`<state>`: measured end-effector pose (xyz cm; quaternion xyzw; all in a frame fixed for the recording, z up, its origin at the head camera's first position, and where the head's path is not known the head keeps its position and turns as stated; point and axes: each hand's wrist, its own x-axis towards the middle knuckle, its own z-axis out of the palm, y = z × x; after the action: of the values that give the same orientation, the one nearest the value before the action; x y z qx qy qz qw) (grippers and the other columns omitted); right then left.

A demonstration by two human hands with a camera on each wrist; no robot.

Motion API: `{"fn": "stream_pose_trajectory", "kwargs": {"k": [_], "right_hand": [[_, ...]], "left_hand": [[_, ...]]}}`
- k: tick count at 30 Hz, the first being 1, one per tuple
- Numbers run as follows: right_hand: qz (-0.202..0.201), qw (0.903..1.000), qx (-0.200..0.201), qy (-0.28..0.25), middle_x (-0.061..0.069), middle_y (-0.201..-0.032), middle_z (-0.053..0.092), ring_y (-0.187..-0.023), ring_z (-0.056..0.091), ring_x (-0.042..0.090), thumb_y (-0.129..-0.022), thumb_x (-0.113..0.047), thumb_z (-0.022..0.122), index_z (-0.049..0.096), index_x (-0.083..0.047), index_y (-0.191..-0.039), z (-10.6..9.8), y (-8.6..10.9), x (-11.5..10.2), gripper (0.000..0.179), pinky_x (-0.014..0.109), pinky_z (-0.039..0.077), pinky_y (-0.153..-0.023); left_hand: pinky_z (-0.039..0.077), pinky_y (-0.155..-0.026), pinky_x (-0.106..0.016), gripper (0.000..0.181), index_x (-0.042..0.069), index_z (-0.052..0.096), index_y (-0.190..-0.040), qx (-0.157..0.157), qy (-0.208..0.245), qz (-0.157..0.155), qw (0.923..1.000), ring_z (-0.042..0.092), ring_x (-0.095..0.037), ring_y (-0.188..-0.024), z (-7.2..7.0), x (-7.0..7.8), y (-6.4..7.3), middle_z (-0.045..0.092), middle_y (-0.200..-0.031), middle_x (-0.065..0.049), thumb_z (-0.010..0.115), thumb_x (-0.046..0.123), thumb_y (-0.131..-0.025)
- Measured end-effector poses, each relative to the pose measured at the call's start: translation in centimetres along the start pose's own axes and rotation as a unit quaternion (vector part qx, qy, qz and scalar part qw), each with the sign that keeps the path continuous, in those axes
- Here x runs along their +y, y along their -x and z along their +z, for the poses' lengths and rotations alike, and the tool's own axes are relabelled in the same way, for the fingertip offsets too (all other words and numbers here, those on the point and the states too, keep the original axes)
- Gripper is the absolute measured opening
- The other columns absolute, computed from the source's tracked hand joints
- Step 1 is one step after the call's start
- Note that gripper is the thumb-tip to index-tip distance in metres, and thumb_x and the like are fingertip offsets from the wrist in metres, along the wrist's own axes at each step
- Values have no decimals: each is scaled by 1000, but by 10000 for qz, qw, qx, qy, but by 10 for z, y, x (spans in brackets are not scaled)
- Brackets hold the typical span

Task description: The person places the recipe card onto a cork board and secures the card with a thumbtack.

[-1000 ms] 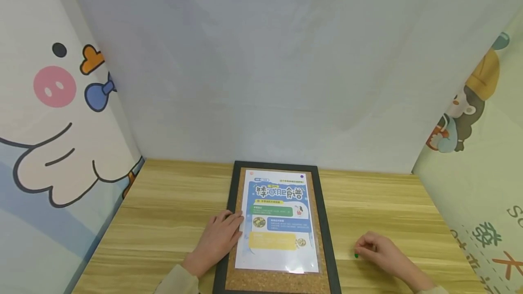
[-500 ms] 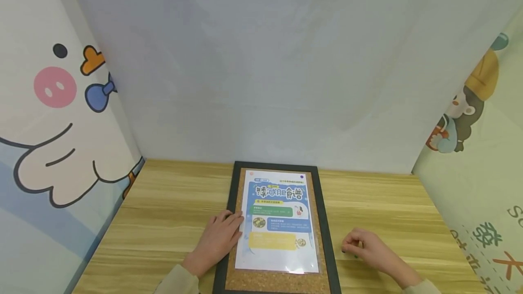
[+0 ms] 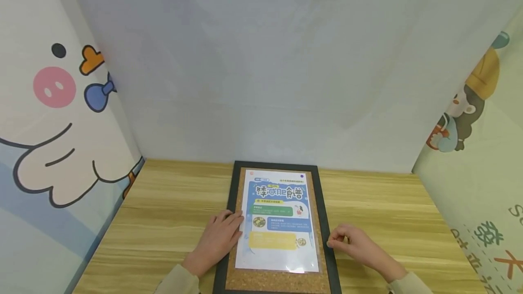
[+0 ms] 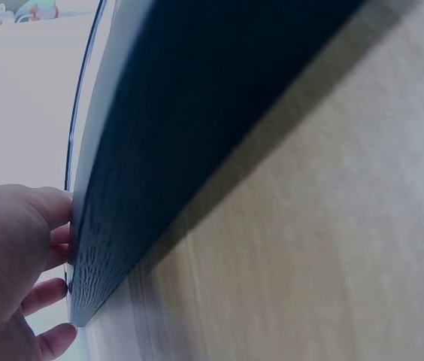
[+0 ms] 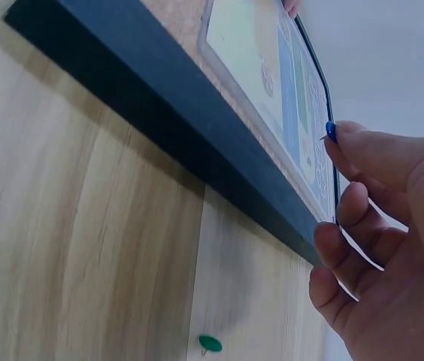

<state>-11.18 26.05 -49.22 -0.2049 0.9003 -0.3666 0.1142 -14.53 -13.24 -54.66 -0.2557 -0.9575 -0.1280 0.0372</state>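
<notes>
My right hand [image 3: 354, 245] pinches a blue thumbtack [image 5: 331, 132] between thumb and forefinger, its metal point showing in the right wrist view. The hand is over the right edge of a black-framed corkboard [image 3: 278, 281]. A printed sheet [image 3: 278, 257] lies on the cork, with a pink thumbtack [image 3: 251, 173] at its top left corner and a purple thumbtack [image 3: 302, 176] at its top right. My left hand [image 3: 217, 239] rests across the board's left frame, fingertips at the sheet's left edge. On the table below the right hand sits a green thumbtack [image 5: 210, 344].
The wooden table [image 3: 171, 221] extends on both sides of the board. A pale curtain [image 3: 265, 67] hangs behind it. Cartoon-printed cloths [image 3: 49, 144] stand along the left and right sides.
The right hand has moved left from the table to the board's right frame, carrying the blue thumbtack. The left hand and the board have stayed put.
</notes>
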Motion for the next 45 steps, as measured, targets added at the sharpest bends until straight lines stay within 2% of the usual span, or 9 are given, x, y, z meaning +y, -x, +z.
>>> {"fn": "stream_pose_trajectory", "kwargs": {"k": [9, 14, 17, 27, 37, 45], "right_hand": [[-19, 9999, -122, -33, -11, -76, 55, -70, 48, 5, -89, -26, 64, 65, -23, -79, 14, -17, -11, 10, 23, 43, -61], [-362, 9993, -48, -77, -11, -74, 53, -68, 47, 3, -87, -25, 67, 65, -21, -79, 20, -27, -17, 10, 22, 43, -58], [-415, 9989, -151, -166, -10, -75, 54, -69, 48, 3, -88, -24, 66, 66, -20, -80, 23, -32, -21, 9, 22, 43, -59], [-234, 9987, -446, -83, -11, -79, 55, -72, 46, 6, -89, -30, 64, 66, -24, -80, 37, -46, -35, 11, 23, 42, -62], [-473, 9960, -732, -208, -13, -75, 55, -71, 46, 5, -88, -27, 65, 68, -24, -77, 54, -65, -44, 12, 22, 40, -64], [-832, 9926, -871, -165, -16, -77, 57, -71, 47, 3, -88, -28, 65, 68, -25, -78, 66, -77, -58, 11, 20, 41, -66]], "left_hand": [[36, -89, -46, 42, 16, 56, -131, 10, 15, 24, 10000, 42, -23, -118, -3, 1, 0, 51, -137, -1, 59, 32, -92], [37, -88, -45, 41, 16, 56, -130, 80, -57, 77, 9999, 43, -23, -117, -3, 0, -1, 51, -136, 0, 59, 32, -92], [37, -87, -44, 40, 17, 57, -129, 120, -55, 88, 9999, 43, -23, -117, -3, 0, -1, 52, -136, 0, 58, 32, -92], [37, -87, -45, 40, 17, 57, -129, 57, -64, 72, 9999, 43, -23, -117, -2, 0, -1, 52, -136, 0, 58, 32, -92], [37, -87, -47, 40, 16, 57, -129, 90, -14, 108, 9999, 44, -24, -117, -2, -1, -1, 51, -136, -1, 59, 31, -92], [37, -87, -45, 41, 16, 56, -130, 16, -102, 69, 9999, 44, -23, -116, -3, 1, -1, 52, -136, -1, 59, 32, -92]]}}
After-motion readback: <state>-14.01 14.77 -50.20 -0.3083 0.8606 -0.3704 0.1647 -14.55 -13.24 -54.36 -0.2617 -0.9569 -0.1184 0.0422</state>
